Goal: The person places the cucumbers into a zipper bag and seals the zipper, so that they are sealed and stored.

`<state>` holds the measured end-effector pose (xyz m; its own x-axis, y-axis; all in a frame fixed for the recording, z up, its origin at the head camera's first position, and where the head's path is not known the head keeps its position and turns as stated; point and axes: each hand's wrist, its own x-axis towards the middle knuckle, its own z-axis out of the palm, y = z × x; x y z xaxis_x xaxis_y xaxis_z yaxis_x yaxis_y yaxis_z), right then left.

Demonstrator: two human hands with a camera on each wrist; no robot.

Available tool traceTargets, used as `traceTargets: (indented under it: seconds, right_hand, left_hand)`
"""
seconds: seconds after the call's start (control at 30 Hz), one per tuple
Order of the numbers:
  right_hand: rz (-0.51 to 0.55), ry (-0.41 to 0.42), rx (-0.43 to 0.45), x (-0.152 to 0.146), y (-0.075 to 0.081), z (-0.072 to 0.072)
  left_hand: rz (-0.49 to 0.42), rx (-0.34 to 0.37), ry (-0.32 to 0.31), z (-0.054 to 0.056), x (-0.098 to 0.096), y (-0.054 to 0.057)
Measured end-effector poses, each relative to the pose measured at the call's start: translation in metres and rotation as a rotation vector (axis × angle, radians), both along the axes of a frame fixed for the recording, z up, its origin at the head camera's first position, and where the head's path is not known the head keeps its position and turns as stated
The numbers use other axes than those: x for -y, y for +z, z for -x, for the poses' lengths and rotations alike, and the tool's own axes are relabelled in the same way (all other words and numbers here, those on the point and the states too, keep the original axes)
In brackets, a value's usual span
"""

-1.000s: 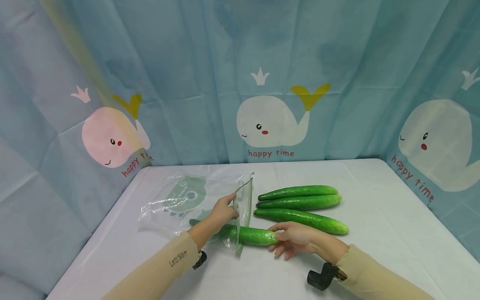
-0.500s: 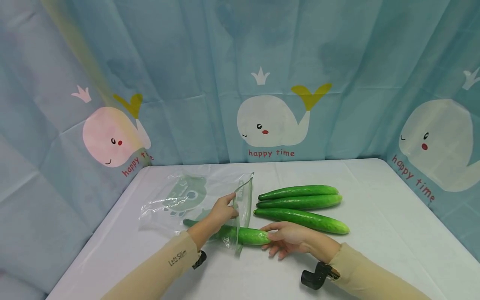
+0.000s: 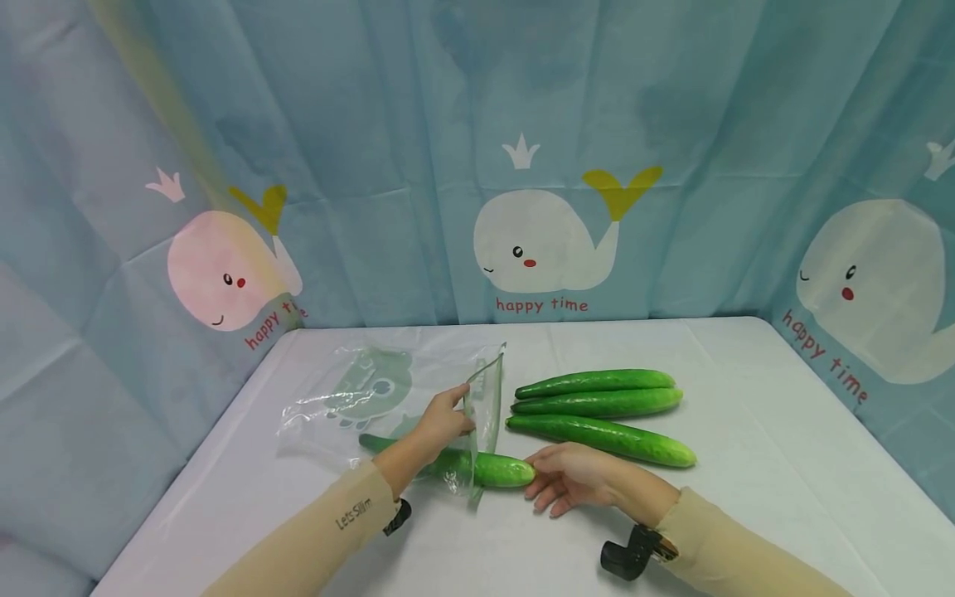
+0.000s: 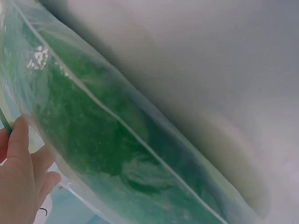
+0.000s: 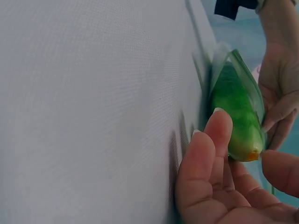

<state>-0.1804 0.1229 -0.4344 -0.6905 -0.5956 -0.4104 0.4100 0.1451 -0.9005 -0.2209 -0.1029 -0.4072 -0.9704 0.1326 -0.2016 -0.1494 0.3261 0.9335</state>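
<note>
A clear plastic zip bag (image 3: 373,385) with a green cartoon print lies flat at the left of the table. My left hand (image 3: 445,419) pinches the upper layer at its mouth, lifting that edge. Through the opening runs a cucumber (image 3: 505,470), mostly inside, its pale end sticking out to the right. In the left wrist view the film covers the cucumber (image 4: 93,116). My right hand (image 3: 574,479) is at the exposed end; in the right wrist view its fingers (image 5: 197,158) are loosely spread beside the tip, thumb (image 5: 280,170) right at it.
Three more cucumbers (image 3: 600,431) lie side by side on the white table (image 3: 783,464), behind my right hand. A blue curtain (image 3: 388,166) with whale prints hangs along the table's back and sides.
The cucumber has slid left, deeper into the bag, with my right hand following it. In the last half second the right fingers have loosened at its end. The left hand stays put.
</note>
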Motion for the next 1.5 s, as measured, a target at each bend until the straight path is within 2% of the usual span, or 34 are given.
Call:
traceTargets:
  seconds: [0.3,0.53,0.93,1.13,1.4,1.5]
  right_hand:
    - [0.032,-0.026,-0.023,0.005,-0.001,0.0]
    - [0.032,-0.014,-0.037,0.015,-0.003,0.0]
    - [0.008,-0.009,-0.036,0.04,-0.002,0.003]
    - [-0.01,-0.035,-0.04,0.044,0.0,0.003]
    - [-0.02,-0.04,-0.046,0.045,-0.001,0.005]
    - [-0.02,-0.038,-0.046,0.044,-0.002,0.005]
  left_hand:
    - [0.013,0.004,-0.002,-0.001,0.0,0.0]
    - [0.029,-0.008,0.003,-0.003,0.001,-0.002]
    - [0.048,-0.009,0.033,-0.003,0.001,0.0]
    - [0.047,-0.021,0.021,-0.002,0.001,0.0]
    - [0.171,-0.077,-0.017,-0.003,-0.002,-0.006]
    - [0.19,-0.085,-0.023,-0.005,-0.003,-0.006]
